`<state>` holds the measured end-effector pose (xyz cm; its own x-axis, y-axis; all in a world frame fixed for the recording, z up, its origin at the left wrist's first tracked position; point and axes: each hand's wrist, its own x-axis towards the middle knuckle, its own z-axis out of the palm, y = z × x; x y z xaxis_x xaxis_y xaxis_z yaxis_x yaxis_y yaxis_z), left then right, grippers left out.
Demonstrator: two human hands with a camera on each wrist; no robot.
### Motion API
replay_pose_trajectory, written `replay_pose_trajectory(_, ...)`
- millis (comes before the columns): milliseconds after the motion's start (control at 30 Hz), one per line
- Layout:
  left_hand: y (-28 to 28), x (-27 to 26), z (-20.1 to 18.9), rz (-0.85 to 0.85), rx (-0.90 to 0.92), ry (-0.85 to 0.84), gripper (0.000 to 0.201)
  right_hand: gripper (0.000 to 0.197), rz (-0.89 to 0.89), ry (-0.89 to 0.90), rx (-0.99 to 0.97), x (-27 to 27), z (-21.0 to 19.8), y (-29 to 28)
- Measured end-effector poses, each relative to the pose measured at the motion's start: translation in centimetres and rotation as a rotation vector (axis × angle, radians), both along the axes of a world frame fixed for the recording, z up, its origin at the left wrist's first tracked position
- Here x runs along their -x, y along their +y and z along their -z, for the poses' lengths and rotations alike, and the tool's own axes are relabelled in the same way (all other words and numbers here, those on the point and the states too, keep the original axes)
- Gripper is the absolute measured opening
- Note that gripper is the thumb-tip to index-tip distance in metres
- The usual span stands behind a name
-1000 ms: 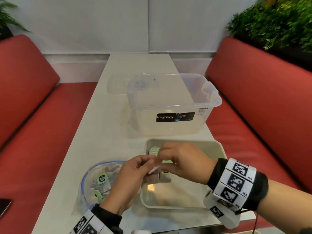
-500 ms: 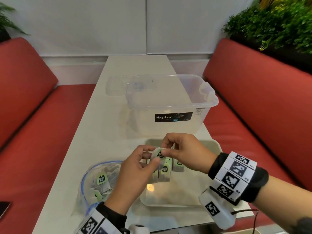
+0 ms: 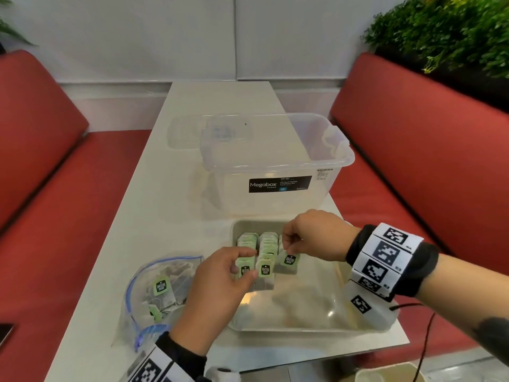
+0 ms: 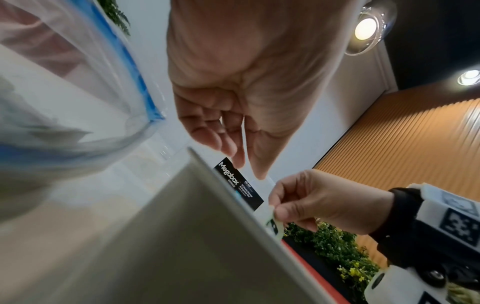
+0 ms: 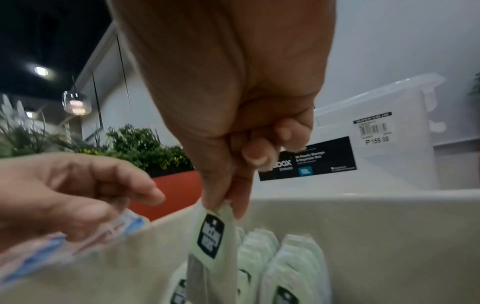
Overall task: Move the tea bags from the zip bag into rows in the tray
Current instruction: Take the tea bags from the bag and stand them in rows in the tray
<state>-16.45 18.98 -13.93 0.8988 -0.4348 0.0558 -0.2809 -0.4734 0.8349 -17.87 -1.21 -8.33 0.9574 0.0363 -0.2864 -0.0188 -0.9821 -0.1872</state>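
A beige tray (image 3: 303, 330) lies at the table's near edge, with rows of green-labelled tea bags (image 3: 266, 244) standing in its far left corner. My right hand (image 3: 286, 248) pinches one tea bag (image 3: 289, 261) by its top and holds it low at the front of the right-hand row; the right wrist view shows that tea bag (image 5: 210, 236) hanging from thumb and forefinger. My left hand (image 3: 242, 265) hovers at the front of the left rows with loosely curled fingers and holds nothing. The clear zip bag (image 3: 143, 307), blue-edged, lies left of the tray with several tea bags inside.
A clear Megabox tub (image 3: 275, 161) stands just beyond the tray, its lid (image 3: 184, 130) behind it. Red benches flank the narrow white table. A dark phone (image 3: 5, 332) lies at the far left. A black cable (image 3: 425, 334) hangs off my right wrist.
The tea bag that both hands held above the tray is now in my right hand alone and lower, at the right-hand row. My left hand has let go and dropped toward the left rows.
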Motion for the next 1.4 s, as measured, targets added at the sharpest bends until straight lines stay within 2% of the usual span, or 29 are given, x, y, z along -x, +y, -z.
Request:
replay_pose_trajectory(233,1.3,0.3,1.3,0.064,-0.129,-0.078,0.029,0.008,-0.006,0.157,0.155,-1.7,2.5,-0.5)
replay_pose_trajectory(467,2.3,0.5,1.5,0.201,-0.281,-0.049,0.033,0.011,0.004,0.161,0.214,-2.4,3.5,-0.3)
replay_pose_trajectory(567,2.9,0.3,1.5,0.310,-0.361,-0.022,0.041,0.013,0.004,0.126,0.221,-2.1,3.1,-0.6)
replay_pose_trajectory(700,3.4,-0.1,1.6,0.360,-0.396,0.011,0.066,0.014,-0.081,0.169,0.210,-0.9,2.2,-1.1)
replay_pose_trajectory(900,3.1,0.2,1.1,0.372,-0.418,0.046,0.046,0.042,-0.299,0.469,0.268,-0.3,3.6,0.1)
replay_pose_trajectory(967,3.1,0.4,0.9,0.370,-0.419,0.057,0.034,0.045,-0.369,0.540,0.331,-0.8,4.4,0.5)
replay_pose_trajectory(1033,3.2,0.5,0.9,0.364,-0.409,0.047,0.031,0.043,-0.395,0.595,0.395,-1.4,5.3,0.8)
replay_pose_trajectory(1300,3.3,0.6,1.3,0.351,-0.391,0.055,0.031,0.047,-0.417,0.617,0.425,-2.4,6.2,0.5)
replay_pose_trajectory(1400,3.3,0.8,1.3,0.347,-0.387,0.038,0.038,0.053,-0.418,0.611,0.394,-2.3,5.9,0.4)
